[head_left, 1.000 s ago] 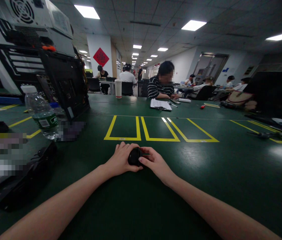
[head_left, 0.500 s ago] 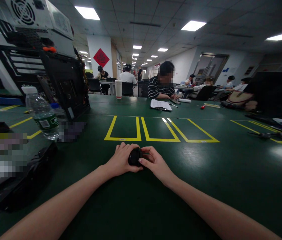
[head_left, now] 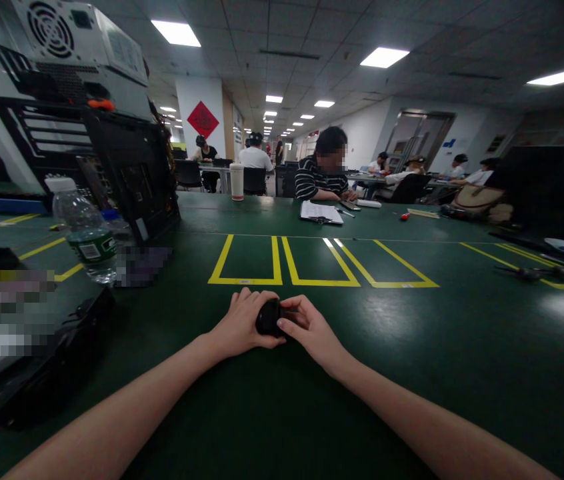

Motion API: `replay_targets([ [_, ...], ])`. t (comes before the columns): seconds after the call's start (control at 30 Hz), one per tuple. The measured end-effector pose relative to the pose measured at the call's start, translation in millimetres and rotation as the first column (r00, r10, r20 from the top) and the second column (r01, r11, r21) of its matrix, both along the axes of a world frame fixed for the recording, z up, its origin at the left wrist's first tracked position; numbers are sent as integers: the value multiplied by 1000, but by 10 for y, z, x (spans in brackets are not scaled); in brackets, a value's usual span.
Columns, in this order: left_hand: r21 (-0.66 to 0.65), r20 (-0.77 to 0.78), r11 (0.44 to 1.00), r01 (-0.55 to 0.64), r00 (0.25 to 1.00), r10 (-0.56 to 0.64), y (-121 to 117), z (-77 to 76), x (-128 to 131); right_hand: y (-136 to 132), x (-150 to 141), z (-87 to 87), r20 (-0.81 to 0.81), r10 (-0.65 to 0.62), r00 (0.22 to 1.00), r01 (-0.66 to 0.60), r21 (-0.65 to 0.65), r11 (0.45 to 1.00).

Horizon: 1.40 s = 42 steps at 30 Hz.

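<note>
In the head view, a bare left hand (head_left: 245,319) is curling around a small, rounded, black object (head_left: 267,317) at centre, before yellow taped outlines (head_left: 245,282) on a dark green tabletop (head_left: 272,413). A bare right hand (head_left: 315,330) is pinching its right edge, thumb nearest. Handling it well probably calls for a firm left grip and light, even right-hand pressure.

A small black object (head_left: 267,318), rounded and faintly glossy, is held partly covered from both sides, just in front of the near right corner of a yellow tape frame (head_left: 262,282); I can't make out its underside.
</note>
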<state>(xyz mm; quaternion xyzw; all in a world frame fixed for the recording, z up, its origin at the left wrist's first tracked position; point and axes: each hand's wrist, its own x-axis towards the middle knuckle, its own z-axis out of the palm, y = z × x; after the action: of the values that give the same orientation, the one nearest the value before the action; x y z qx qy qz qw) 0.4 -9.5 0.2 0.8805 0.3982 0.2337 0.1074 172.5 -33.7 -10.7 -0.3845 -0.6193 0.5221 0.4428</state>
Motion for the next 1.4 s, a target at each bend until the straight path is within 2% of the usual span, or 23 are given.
replay_targets([
  [0.17, -12, 7, 1000, 3, 1000, -2, -11, 11, -3, 3, 18, 1, 77, 20, 997, -17, -38, 999],
  [0.5, -21, 14, 1000, 0, 1000, 0, -15, 4, -14, -28, -15, 21, -11, 40, 999, -40, 14, 999],
  [0.67, -61, 10, 998, 30, 1000, -29, -39, 48, -22, -18, 4, 16, 40, 4, 999, -3, -19, 1000],
  [0.77, -56, 12, 998, 1, 1000, 0, -36, 39, -18, -14, 16, 7, 69, 22, 997, -20, -34, 999],
  [1.03, -7, 2, 1000, -5, 1000, 5, -20, 7, -8, -25, -3, 9, -2, 37, 999, -37, 19, 999],
  [1.2, 3, -5, 1000, 0, 1000, 0, -17, 0, -3, -9, 7, 5, 19, 11, 1000, -11, -18, 1000],
  [1.4, -9, 0, 1000, 9, 1000, -9, -12, -3, -12, -25, 10, 16, 24, 58, 998, -57, -28, 998],
])
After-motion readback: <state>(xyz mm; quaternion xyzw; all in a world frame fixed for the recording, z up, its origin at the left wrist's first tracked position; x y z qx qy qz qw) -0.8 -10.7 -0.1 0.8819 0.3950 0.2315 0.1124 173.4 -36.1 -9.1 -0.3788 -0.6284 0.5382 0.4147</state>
